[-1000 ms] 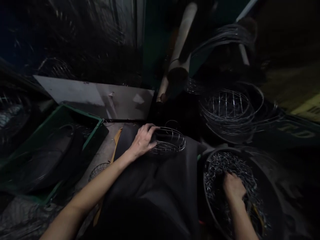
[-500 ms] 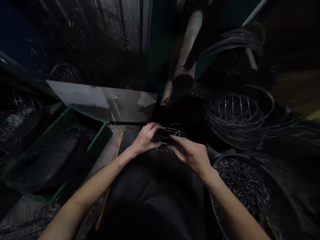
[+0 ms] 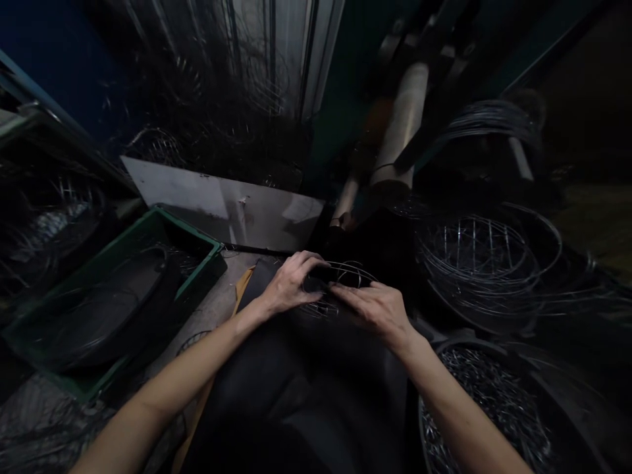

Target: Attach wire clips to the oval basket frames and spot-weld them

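A round piece of thin shiny wire, a ring with crossing wires (image 3: 323, 308), is held low in front of me, above my dark-clothed lap. My left hand (image 3: 293, 283) grips its left side, with the thumb below and the fingers curled over the top. From the right, my right hand (image 3: 378, 308) closes on the wire with its fingers pressed together and pointing left. The fingers and dim light hide much of the piece, so the exact grip points do not show.
A green crate (image 3: 197, 283) with a dark round tub stands left. At right are stacked round wire grids (image 3: 478, 253) and a bucket of small metal pieces (image 3: 484, 388). A pale board (image 3: 232, 207) and a machine with a metal cylinder (image 3: 407, 118) stand ahead.
The head view has shifted, so the surroundings sit lower and further right. My right hand has turned, and its fingers are now together where they were spread apart around the wire.
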`<move>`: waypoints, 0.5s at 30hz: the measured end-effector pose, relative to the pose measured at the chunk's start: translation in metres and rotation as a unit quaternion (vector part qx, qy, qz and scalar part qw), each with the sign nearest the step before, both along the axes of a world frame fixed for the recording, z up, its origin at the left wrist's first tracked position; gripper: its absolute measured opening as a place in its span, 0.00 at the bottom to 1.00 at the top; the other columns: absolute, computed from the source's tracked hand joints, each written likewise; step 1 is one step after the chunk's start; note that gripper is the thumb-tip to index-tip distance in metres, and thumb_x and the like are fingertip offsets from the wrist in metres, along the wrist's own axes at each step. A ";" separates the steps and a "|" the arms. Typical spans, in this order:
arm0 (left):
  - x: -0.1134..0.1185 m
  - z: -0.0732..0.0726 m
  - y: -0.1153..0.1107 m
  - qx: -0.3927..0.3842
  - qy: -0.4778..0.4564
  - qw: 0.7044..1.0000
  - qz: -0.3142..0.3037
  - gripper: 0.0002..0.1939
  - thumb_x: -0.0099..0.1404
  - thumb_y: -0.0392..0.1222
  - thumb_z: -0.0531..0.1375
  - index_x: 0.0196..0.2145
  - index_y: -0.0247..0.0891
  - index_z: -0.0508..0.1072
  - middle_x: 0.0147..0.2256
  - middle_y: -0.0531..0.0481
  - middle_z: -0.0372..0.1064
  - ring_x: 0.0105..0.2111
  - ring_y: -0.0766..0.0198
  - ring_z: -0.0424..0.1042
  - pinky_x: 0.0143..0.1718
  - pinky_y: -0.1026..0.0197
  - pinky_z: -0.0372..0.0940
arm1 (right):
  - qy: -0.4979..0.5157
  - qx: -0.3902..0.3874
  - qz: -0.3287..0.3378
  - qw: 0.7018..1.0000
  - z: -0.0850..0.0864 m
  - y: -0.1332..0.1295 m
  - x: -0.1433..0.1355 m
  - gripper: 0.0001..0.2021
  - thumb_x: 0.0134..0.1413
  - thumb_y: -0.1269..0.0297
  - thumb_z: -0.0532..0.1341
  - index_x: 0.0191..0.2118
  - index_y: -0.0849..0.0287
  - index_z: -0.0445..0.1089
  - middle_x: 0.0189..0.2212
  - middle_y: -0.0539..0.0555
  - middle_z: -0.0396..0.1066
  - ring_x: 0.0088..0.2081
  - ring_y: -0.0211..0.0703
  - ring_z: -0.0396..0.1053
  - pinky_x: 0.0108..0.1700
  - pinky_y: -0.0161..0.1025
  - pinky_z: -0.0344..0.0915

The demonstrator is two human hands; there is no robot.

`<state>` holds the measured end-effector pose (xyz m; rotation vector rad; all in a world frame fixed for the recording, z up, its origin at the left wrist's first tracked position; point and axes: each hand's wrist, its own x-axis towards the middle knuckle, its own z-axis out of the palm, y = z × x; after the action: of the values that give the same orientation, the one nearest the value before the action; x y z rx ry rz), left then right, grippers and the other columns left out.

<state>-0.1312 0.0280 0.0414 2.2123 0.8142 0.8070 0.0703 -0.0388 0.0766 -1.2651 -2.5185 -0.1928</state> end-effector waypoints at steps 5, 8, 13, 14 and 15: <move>-0.003 0.001 0.006 0.010 -0.008 1.000 0.005 0.23 0.53 0.36 0.63 0.47 0.40 0.65 0.47 0.45 0.64 0.48 0.56 0.65 0.49 0.54 0.62 | -0.054 0.098 0.041 0.993 0.001 0.004 0.003 0.14 0.56 0.74 0.57 0.47 0.55 0.71 0.44 0.49 0.73 0.26 0.28 0.68 0.29 0.34 0.58; -0.006 0.001 0.009 0.013 -0.010 1.000 0.016 0.24 0.53 0.37 0.63 0.48 0.41 0.64 0.47 0.45 0.64 0.49 0.56 0.64 0.49 0.53 0.61 | -0.089 0.147 0.053 0.984 0.000 0.007 0.004 0.15 0.56 0.74 0.57 0.48 0.55 0.70 0.48 0.49 0.71 0.25 0.28 0.66 0.28 0.35 0.58; -0.008 0.004 0.011 0.039 -0.016 0.999 0.034 0.23 0.53 0.36 0.63 0.47 0.40 0.64 0.47 0.45 0.64 0.49 0.56 0.65 0.48 0.52 0.61 | -0.088 0.184 0.071 0.976 0.003 0.013 0.001 0.13 0.55 0.73 0.58 0.46 0.58 0.71 0.47 0.51 0.71 0.25 0.29 0.63 0.27 0.35 0.56; -0.007 0.006 0.011 0.046 -0.016 0.998 0.037 0.23 0.53 0.36 0.63 0.47 0.40 0.64 0.47 0.45 0.64 0.48 0.55 0.65 0.48 0.52 0.61 | -0.084 0.191 0.072 0.975 0.004 0.014 0.001 0.13 0.55 0.74 0.58 0.45 0.59 0.72 0.46 0.52 0.72 0.24 0.29 0.63 0.27 0.36 0.55; -0.006 0.007 0.012 0.053 -0.016 0.998 0.040 0.23 0.53 0.36 0.63 0.47 0.41 0.64 0.47 0.45 0.64 0.48 0.56 0.65 0.48 0.52 0.61 | -0.081 0.197 0.073 0.974 0.005 0.016 0.000 0.13 0.54 0.74 0.59 0.45 0.58 0.72 0.46 0.52 0.72 0.24 0.29 0.62 0.27 0.36 0.55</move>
<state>-0.1376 0.0399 0.0481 2.2658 0.8680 0.9414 0.0706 -0.0233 0.0819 -0.9367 -2.5222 -0.7465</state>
